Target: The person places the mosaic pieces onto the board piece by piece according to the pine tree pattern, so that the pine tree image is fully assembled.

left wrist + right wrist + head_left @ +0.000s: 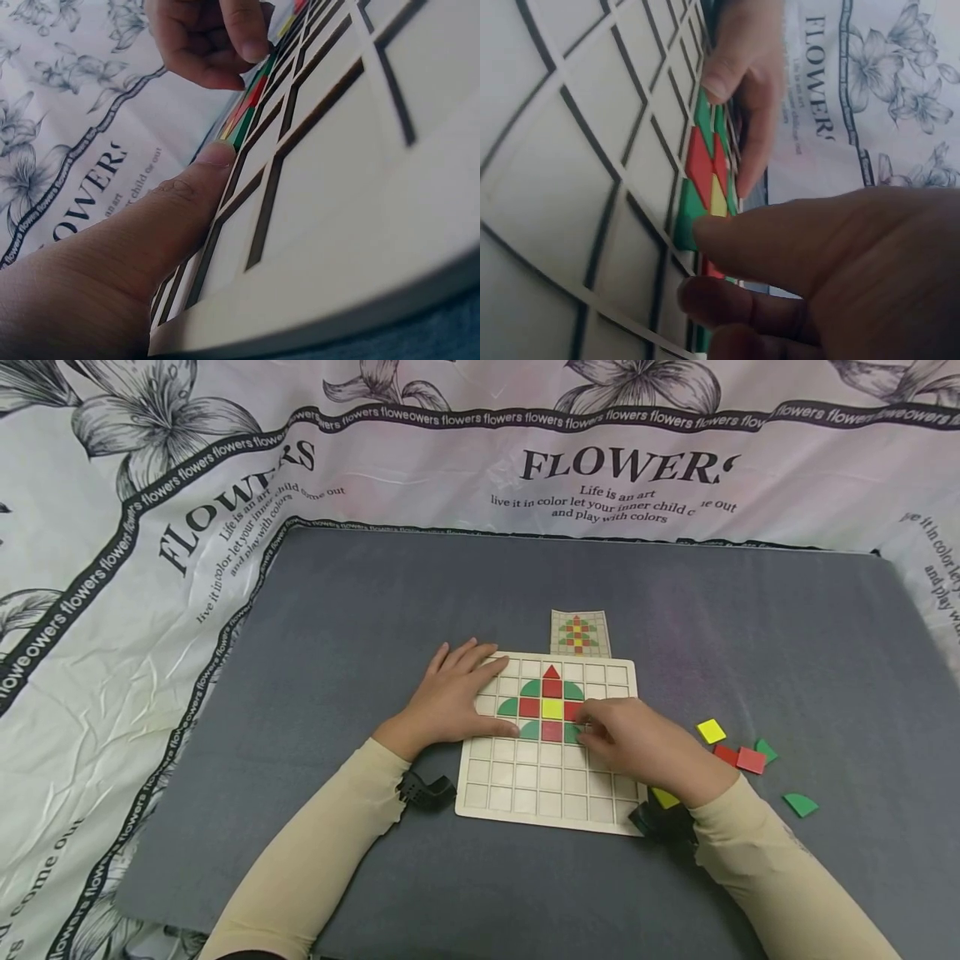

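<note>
A cream gridded board (517,797) lies on the table, bearing red, green and yellow flat tiles in its upper rows; a red triangle (552,672) tops the pattern. My left hand (447,702) rests on the board's left side, fingers spread, thumb tip at a green tile (529,729). Over the right side of the pattern is my right hand (637,739), fingers loosely bent. In the right wrist view its thumb touches the rounded green tile (691,214) that lies in a cell beside a red tile (700,161). Another bit of green shows below its fingertips, mostly hidden.
Behind the board lies a small pattern card (602,647). To the right are loose tiles: a yellow square (711,731), a red square (751,760), a green one (801,805) and others. A yellow tile (664,797) is partly under my right wrist. Flower-printed cloth (420,468) surrounds the grey table.
</note>
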Demonstrator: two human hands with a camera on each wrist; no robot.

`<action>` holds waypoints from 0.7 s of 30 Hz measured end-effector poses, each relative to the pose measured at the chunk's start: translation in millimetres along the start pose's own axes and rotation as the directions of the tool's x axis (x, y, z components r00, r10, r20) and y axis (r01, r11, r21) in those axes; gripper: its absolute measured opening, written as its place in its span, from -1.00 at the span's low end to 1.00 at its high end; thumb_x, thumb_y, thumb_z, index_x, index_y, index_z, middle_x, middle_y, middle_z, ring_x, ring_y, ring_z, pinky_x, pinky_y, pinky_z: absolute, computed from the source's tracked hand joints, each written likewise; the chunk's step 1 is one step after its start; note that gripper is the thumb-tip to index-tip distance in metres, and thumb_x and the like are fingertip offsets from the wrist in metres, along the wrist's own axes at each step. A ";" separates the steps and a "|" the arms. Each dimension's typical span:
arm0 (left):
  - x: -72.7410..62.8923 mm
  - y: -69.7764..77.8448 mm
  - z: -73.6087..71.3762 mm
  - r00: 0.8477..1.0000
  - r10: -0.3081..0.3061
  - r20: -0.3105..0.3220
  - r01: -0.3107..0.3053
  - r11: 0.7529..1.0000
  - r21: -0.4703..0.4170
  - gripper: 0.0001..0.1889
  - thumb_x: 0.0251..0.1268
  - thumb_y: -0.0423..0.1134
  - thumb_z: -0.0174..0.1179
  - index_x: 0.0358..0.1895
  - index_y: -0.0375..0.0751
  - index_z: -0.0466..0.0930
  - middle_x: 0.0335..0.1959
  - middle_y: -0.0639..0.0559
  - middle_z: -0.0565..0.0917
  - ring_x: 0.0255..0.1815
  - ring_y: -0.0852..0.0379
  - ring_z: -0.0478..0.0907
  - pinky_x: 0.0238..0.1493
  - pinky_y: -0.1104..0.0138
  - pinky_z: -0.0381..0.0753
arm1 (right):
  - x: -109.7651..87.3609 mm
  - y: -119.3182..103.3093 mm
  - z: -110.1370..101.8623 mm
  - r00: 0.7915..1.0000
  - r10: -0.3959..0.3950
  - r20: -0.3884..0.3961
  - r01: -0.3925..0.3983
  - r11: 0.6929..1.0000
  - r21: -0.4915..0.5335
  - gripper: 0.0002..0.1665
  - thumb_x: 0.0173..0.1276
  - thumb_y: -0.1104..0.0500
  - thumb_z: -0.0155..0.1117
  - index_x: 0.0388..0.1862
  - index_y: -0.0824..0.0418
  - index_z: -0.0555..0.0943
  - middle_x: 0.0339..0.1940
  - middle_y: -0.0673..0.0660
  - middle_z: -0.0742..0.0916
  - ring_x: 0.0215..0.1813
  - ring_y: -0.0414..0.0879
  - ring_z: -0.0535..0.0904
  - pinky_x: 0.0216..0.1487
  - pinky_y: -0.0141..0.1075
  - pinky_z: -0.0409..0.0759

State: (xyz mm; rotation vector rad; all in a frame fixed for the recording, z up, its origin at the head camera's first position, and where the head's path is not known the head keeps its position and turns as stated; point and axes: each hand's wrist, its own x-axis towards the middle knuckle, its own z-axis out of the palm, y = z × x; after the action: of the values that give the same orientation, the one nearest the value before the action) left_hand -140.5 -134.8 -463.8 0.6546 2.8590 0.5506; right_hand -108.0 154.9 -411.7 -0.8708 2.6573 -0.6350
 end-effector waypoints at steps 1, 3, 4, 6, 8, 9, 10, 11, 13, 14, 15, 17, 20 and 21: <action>-0.1 0.1 0.0 1.000 0.000 0.000 0.000 1.000 -0.002 0.17 0.03 0.57 0.36 0.69 0.11 0.20 0.71 0.05 0.14 0.76 -0.03 -0.14 0.71 -0.07 -0.39 | -1.3 -0.1 -1.1 1.000 0.007 0.000 -0.007 1.000 -0.007 -0.84 0.39 0.27 0.44 -0.07 0.24 0.77 -0.33 0.00 0.75 -0.37 -0.19 0.53 -0.29 -0.26 0.60; -0.4 0.1 0.0 1.000 0.001 -0.002 -0.001 1.000 -0.003 0.17 0.03 0.57 0.36 0.69 0.11 0.21 0.70 0.06 0.15 0.76 -0.03 -0.14 0.71 -0.07 -0.39 | -3.9 -0.4 -3.7 1.000 0.021 0.002 -0.021 1.000 -0.022 -0.86 0.40 0.22 0.46 -0.10 0.21 0.77 -0.33 -0.02 0.75 -0.38 -0.20 0.53 -0.30 -0.26 0.60; -0.5 -0.1 0.3 1.000 0.001 -0.003 -0.001 1.000 -0.002 0.17 0.03 0.58 0.35 0.69 0.11 0.21 0.70 0.06 0.15 0.76 -0.03 -0.13 0.71 -0.07 -0.38 | -5.3 -0.6 -5.0 1.000 0.028 0.002 -0.028 0.999 -0.024 -0.87 0.40 0.21 0.46 -0.11 0.19 0.77 -0.36 -0.03 0.74 -0.39 -0.20 0.52 -0.32 -0.26 0.59; -0.6 -0.6 0.7 1.000 0.002 -0.006 -0.002 1.000 0.001 0.16 0.03 0.58 0.35 0.69 0.12 0.21 0.70 0.06 0.15 0.76 -0.03 -0.13 0.71 -0.07 -0.38 | -7.7 -0.5 -7.7 0.999 0.033 0.001 -0.033 0.999 -0.025 -0.89 0.41 0.19 0.46 -0.13 0.17 0.77 -0.40 -0.05 0.72 -0.42 -0.21 0.51 -0.34 -0.27 0.57; -0.5 -0.7 1.5 1.000 0.001 -0.006 -0.001 1.000 0.003 0.17 0.03 0.58 0.35 0.69 0.12 0.21 0.70 0.06 0.15 0.76 -0.02 -0.13 0.71 -0.07 -0.38 | -10.7 0.3 -10.4 0.999 0.038 0.002 -0.038 0.999 -0.024 -0.89 0.42 0.17 0.45 -0.13 0.18 0.77 -0.42 -0.07 0.70 -0.44 -0.22 0.49 -0.36 -0.28 0.54; -0.3 -0.7 1.7 1.000 0.001 -0.008 -0.001 1.000 0.003 0.17 0.02 0.58 0.36 0.69 0.12 0.21 0.70 0.06 0.15 0.76 -0.02 -0.13 0.71 -0.06 -0.38 | -12.1 0.8 -11.8 0.999 0.043 0.003 -0.043 0.999 -0.022 -0.89 0.43 0.18 0.44 -0.14 0.18 0.76 -0.44 -0.07 0.68 -0.45 -0.22 0.47 -0.39 -0.29 0.53; -0.2 -0.6 1.8 1.000 0.002 -0.008 -0.002 1.000 0.002 0.17 0.02 0.58 0.36 0.69 0.12 0.21 0.70 0.06 0.15 0.76 -0.02 -0.13 0.71 -0.06 -0.38 | -13.5 1.3 -13.3 0.999 0.049 0.005 -0.049 0.999 -0.020 -0.89 0.43 0.18 0.44 -0.14 0.18 0.76 -0.46 -0.07 0.66 -0.46 -0.21 0.46 -0.41 -0.29 0.51; -0.1 -0.5 1.9 1.000 0.002 -0.009 -0.002 1.000 0.000 0.17 0.02 0.57 0.36 0.69 0.12 0.21 0.70 0.06 0.15 0.76 -0.02 -0.13 0.71 -0.06 -0.38 | -14.6 2.1 -14.6 0.998 0.055 0.008 -0.055 0.998 -0.022 -0.89 0.43 0.17 0.43 -0.14 0.19 0.76 -0.46 -0.07 0.65 -0.47 -0.21 0.45 -0.43 -0.30 0.50; 0.1 -0.3 1.9 1.000 0.003 -0.011 -0.003 1.000 -0.002 0.17 0.02 0.57 0.37 0.68 0.11 0.21 0.70 0.05 0.15 0.76 -0.03 -0.13 0.71 -0.07 -0.38 | -17.2 3.7 -17.4 0.997 0.072 0.012 -0.072 0.997 -0.024 -0.88 0.44 0.16 0.43 -0.14 0.19 0.75 -0.46 -0.07 0.64 -0.47 -0.21 0.44 -0.47 -0.31 0.48; 0.2 -0.3 1.9 1.000 0.004 -0.012 -0.004 1.000 -0.003 0.17 0.02 0.57 0.37 0.68 0.11 0.21 0.70 0.05 0.16 0.76 -0.03 -0.13 0.71 -0.07 -0.38 | -18.5 4.5 -18.9 0.996 0.085 0.016 -0.084 0.996 -0.026 -0.88 0.44 0.16 0.43 -0.14 0.19 0.75 -0.47 -0.07 0.64 -0.47 -0.21 0.44 -0.48 -0.31 0.47; 0.4 -0.3 1.9 1.000 0.004 -0.013 -0.004 1.000 -0.002 0.17 0.02 0.57 0.37 0.68 0.11 0.22 0.70 0.05 0.16 0.76 -0.03 -0.13 0.71 -0.07 -0.38 | -19.9 5.4 -20.3 0.995 0.096 0.020 -0.096 0.995 -0.025 -0.88 0.44 0.16 0.43 -0.14 0.19 0.74 -0.46 -0.07 0.63 -0.47 -0.21 0.44 -0.49 -0.31 0.47; 0.5 -0.7 2.2 1.000 0.005 -0.013 -0.005 1.000 -0.002 0.17 0.02 0.57 0.37 0.68 0.11 0.22 0.70 0.05 0.16 0.76 -0.03 -0.13 0.71 -0.07 -0.37 | -22.8 7.9 -22.6 0.993 0.115 0.030 -0.114 0.993 -0.025 -0.87 0.45 0.15 0.42 -0.13 0.19 0.74 -0.48 -0.07 0.63 -0.48 -0.21 0.45 -0.48 -0.31 0.47; 0.5 -1.5 2.6 1.000 0.002 -0.012 -0.002 1.000 -0.001 0.17 0.02 0.58 0.36 0.68 0.11 0.21 0.70 0.06 0.15 0.76 -0.03 -0.13 0.71 -0.08 -0.37 | -27.4 11.9 -25.2 0.989 0.137 0.046 -0.137 0.990 -0.018 -0.84 0.46 0.15 0.41 -0.11 0.22 0.73 -0.49 -0.06 0.63 -0.49 -0.20 0.46 -0.47 -0.31 0.48; 0.4 -1.7 2.7 1.000 0.000 -0.011 0.000 1.000 -0.001 0.17 0.01 0.58 0.36 0.69 0.11 0.21 0.70 0.06 0.15 0.76 -0.03 -0.13 0.71 -0.08 -0.37 | -28.6 13.3 -25.5 0.989 0.138 0.049 -0.138 0.990 -0.016 -0.83 0.46 0.15 0.41 -0.11 0.24 0.73 -0.49 -0.06 0.63 -0.50 -0.20 0.46 -0.47 -0.30 0.48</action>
State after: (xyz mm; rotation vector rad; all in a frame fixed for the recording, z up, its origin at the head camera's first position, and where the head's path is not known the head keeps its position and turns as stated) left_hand -140.9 -135.2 -466.9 0.6540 2.8692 0.5571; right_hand -102.0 190.2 -392.7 -0.6889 2.6515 -0.5560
